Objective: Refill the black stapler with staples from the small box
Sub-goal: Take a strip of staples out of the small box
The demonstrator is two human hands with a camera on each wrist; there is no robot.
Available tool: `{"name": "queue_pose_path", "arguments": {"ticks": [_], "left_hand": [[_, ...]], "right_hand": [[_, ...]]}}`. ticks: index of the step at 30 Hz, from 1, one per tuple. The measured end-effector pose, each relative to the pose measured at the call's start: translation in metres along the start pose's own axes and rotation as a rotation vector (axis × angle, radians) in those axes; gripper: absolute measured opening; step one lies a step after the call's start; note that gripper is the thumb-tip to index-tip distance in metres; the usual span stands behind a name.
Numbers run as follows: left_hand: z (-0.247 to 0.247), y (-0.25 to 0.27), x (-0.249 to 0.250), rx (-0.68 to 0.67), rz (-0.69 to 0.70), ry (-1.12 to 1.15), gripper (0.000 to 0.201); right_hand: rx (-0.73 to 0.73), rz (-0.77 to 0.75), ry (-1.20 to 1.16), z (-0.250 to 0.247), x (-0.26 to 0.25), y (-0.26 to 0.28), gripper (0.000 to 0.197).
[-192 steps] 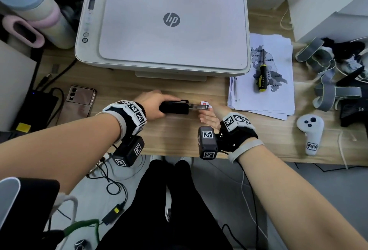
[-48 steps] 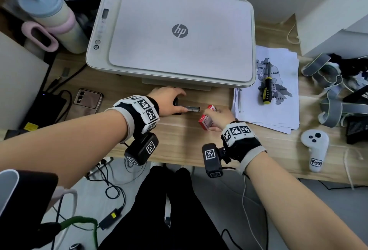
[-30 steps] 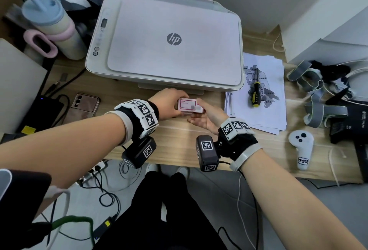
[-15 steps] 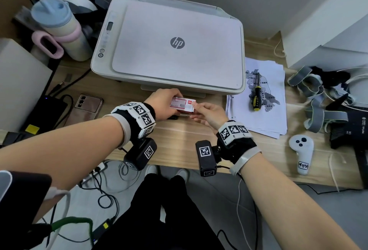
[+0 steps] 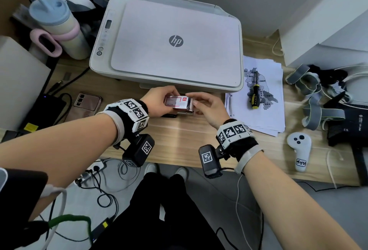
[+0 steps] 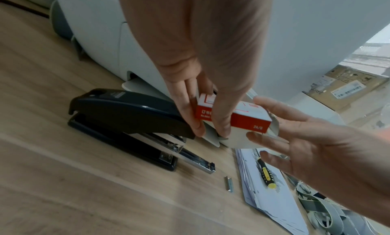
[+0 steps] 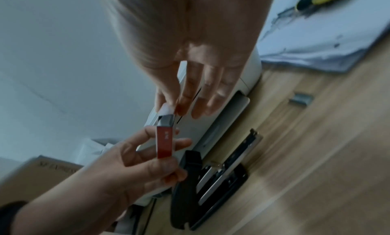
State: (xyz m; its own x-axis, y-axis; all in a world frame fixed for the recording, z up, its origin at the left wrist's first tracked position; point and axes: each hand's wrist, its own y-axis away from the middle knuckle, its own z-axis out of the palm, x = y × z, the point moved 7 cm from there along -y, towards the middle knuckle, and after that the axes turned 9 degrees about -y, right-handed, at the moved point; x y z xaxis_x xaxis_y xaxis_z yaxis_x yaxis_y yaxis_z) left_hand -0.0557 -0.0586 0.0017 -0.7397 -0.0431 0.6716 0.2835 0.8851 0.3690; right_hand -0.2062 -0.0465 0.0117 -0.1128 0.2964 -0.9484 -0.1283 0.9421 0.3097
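done: stapler (image 6: 126, 111) on desk by printer, tray out | now: left hand (image 5: 157, 100) grips box (image 5: 177, 102), right hand (image 5: 207, 104) pinches its flap (one strip lies loose) | left: load, close

the head view looks down and forward from above the tabletop (image 5: 179, 136), wide enough to take in both forearms, the printer (image 5: 169, 41) at the back and the floor below the near edge. the left wrist view sits low and close, looking along the left hand (image 6: 200, 71) toward the right, over the stapler (image 6: 126, 115) and on to the stack of paper (image 6: 274, 203). the right wrist view, tilted and blurred, looks along the right hand (image 7: 190, 46) the opposite way, toward the left hand (image 7: 131, 168). all three views share the small box (image 5: 177, 101) between the hands, the stapler beneath it and the printer's front edge.
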Motion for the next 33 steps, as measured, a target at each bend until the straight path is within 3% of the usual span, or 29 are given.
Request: {"name": "queue_pose_path", "arguments": {"ticks": [5,8,10,12,16,19,26,33], "left_hand": [[0.001,0.001,-0.004,-0.015,-0.010,0.036,0.040],[0.000,0.000,-0.001,-0.003,-0.008,0.054,0.042],[-0.002,-0.001,0.002,0.004,0.016,0.047,0.043],[-0.004,-0.001,0.005,0.026,0.039,0.014,0.043],[-0.008,-0.001,0.007,0.073,0.038,-0.049,0.037],[-0.011,-0.003,0.005,0.080,-0.003,-0.084,0.037],[-0.012,-0.002,0.006,0.046,-0.011,-0.031,0.040],[-0.009,-0.001,0.011,0.024,-0.005,-0.065,0.038]], "right_hand": [[0.057,-0.034,0.164,-0.006,-0.006,-0.004,0.009],[0.135,-0.032,0.304,-0.011,0.000,-0.008,0.023],[0.140,-0.026,0.347,-0.010,0.003,-0.009,0.021],[0.151,-0.010,0.332,-0.010,0.005,-0.010,0.014],[0.185,0.054,0.204,-0.010,0.013,-0.012,0.022],[0.200,0.066,0.101,-0.008,0.012,-0.010,0.017],[0.261,0.039,0.011,-0.007,0.011,-0.011,0.023],[0.219,0.100,-0.009,-0.006,0.014,-0.012,0.025]]}}
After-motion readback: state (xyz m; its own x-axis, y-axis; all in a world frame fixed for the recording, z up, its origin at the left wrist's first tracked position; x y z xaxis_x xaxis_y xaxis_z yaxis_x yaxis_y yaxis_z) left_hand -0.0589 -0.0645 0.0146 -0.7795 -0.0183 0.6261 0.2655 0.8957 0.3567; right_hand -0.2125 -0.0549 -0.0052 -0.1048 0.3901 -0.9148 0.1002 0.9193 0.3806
